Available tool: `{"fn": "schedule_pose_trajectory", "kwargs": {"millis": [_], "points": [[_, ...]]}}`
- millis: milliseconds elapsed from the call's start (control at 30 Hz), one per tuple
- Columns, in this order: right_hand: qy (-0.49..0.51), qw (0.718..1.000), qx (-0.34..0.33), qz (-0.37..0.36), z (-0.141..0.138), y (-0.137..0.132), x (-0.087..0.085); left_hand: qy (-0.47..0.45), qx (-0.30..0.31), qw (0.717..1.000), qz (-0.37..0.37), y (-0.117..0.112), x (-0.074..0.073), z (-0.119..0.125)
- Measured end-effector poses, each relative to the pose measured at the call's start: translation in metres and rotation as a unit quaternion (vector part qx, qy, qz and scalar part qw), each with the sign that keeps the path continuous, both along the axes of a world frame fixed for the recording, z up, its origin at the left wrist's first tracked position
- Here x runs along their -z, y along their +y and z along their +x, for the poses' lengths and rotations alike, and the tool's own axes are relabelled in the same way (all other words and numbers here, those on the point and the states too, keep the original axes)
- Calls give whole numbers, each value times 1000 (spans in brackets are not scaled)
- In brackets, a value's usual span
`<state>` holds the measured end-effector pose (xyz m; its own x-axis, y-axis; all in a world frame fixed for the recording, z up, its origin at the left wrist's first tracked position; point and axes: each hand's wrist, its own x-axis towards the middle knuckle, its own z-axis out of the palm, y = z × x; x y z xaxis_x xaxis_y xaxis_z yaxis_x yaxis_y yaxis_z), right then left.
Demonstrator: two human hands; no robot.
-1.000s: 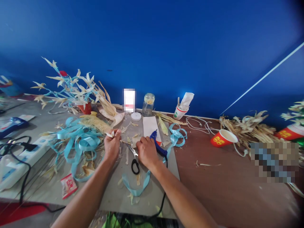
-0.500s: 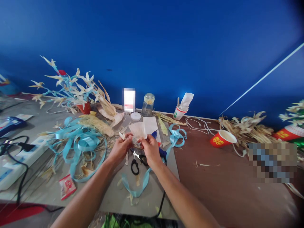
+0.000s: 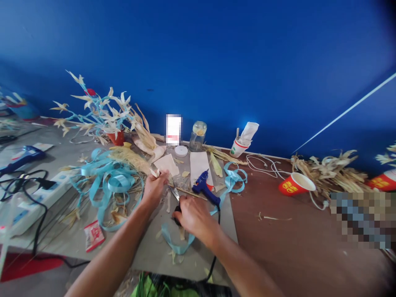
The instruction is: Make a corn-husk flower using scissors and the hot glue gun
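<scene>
At mid-frame the left hand [image 3: 156, 187] pinches a small, pale scrap of papery husk [image 3: 154, 173]. Just lower right, the right hand [image 3: 194, 214] curls over the black handles of steel-bladed scissors [image 3: 175, 194]; whether it's gripping, I can't tell. Glossy blue ribbon [image 3: 119, 184] coils left.

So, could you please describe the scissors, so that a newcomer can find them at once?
Below the blue wall, find the grey surface left of the brown tabletop. Towards its right edge, the person's right hand partly hides the scissors. Shiny metal blades and a black handle set them apart from the blue glue gun to their right.
</scene>
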<state>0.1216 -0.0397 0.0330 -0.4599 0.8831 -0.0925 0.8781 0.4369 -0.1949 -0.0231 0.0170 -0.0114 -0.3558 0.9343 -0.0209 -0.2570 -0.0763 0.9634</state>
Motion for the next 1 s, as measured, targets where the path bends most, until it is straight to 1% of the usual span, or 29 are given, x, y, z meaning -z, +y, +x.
{"fn": "schedule_pose_trajectory", "kwargs": {"millis": [100, 167, 267, 433, 567, 667, 800, 900, 1000], "points": [[-8, 999, -12, 47, -5, -5, 2, 20, 0, 1000, 9, 0, 0, 0], [-9, 998, -9, 56, -5, -4, 2, 33, 2, 999, 11, -1, -1, 1], [-19, 999, -9, 37, 0, -2, 0, 36, -6, 999, 15, -1, -1, -1], [-44, 999, -4, 7, 5, -2, -3, 9, -17, 1000, 17, 1, 1, -3], [-46, 999, -15, -9, 5, 1, -2, 2, -19, 1000, 15, 1, 0, -2], [-46, 999, 0, -15, 6, 4, 0, 0, -19, 1000, 13, 2, -1, -2], [-7, 999, 47, -8, 11, 9, -1, -34, -22, 999, 6, 2, -5, -3], [40, 995, 91, -7, 17, 18, 0, -75, -40, 996, 0, 1, -9, -3], [114, 988, 103, -24, 22, 29, 6, -107, -51, 993, 0, 1, -12, -2]]}}
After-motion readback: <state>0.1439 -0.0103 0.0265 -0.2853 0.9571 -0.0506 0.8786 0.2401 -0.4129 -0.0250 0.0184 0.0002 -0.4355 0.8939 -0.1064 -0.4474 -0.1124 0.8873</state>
